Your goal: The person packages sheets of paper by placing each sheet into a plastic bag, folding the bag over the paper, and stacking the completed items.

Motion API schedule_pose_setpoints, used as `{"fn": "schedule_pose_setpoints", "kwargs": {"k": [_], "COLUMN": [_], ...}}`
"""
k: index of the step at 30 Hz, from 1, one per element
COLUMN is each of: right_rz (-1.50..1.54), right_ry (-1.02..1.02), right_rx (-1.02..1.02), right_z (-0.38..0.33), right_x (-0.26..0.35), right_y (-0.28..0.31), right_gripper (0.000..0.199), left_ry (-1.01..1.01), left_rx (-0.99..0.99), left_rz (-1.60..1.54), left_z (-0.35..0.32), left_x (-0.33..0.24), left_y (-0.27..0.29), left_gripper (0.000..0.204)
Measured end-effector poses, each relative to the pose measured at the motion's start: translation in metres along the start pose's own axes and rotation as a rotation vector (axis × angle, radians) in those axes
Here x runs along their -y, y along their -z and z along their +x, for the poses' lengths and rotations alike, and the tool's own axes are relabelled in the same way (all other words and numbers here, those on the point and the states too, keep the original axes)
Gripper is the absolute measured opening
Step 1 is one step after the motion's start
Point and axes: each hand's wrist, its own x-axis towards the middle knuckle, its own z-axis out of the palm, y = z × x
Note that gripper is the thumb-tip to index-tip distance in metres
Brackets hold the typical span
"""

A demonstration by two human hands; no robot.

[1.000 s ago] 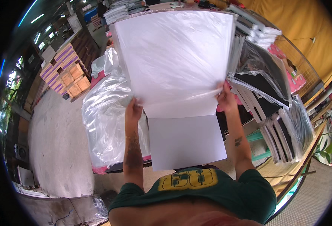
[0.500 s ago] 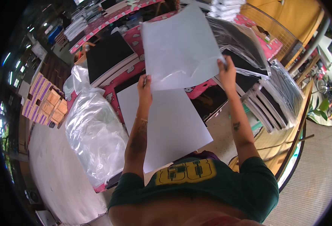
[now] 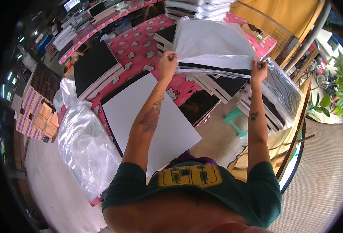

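Both hands grip clear-wrapped white board (image 3: pixel 214 46): left hand (image 3: pixel 167 64), right hand (image 3: pixel 259 70) (fingers closed on edges).

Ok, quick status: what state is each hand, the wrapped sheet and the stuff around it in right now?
left hand: gripping the near left corner of the bagged sheet
right hand: gripping its near right corner
bagged sheet: in clear plastic, held over the pile
white board: lying flat, bare
black board: lying flat on its stack
clear plastic bags: crumpled, heaped at table's left edge
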Motion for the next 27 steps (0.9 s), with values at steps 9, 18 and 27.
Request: {"fn": "schedule_pose_setpoints", "kwargs": {"k": [9, 18, 27], "right_rz": [-0.552, -0.377, 0.824], "right_ry": [0.587, 0.609, -1.123], "right_rx": [-0.106, 0.231, 2.321], "right_z": [-0.08, -0.152, -0.566], "right_x": [0.039, 0.074, 0.247], "right_y": [-0.009, -0.027, 0.012], "right_gripper": [0.042, 0.033, 0.061], "left_ry": [-0.014, 0.285, 0.511], "left_rx": [-0.054, -0.336, -0.41], "left_rz": [0.309, 1.499, 1.158], "left_z": [-0.107, -0.325, -0.323], "left_x": [-0.01, -0.015, -0.029], "left_y": [0.169, 0.491, 0.489], "left_gripper": [0.021, 0.033, 0.025]}}
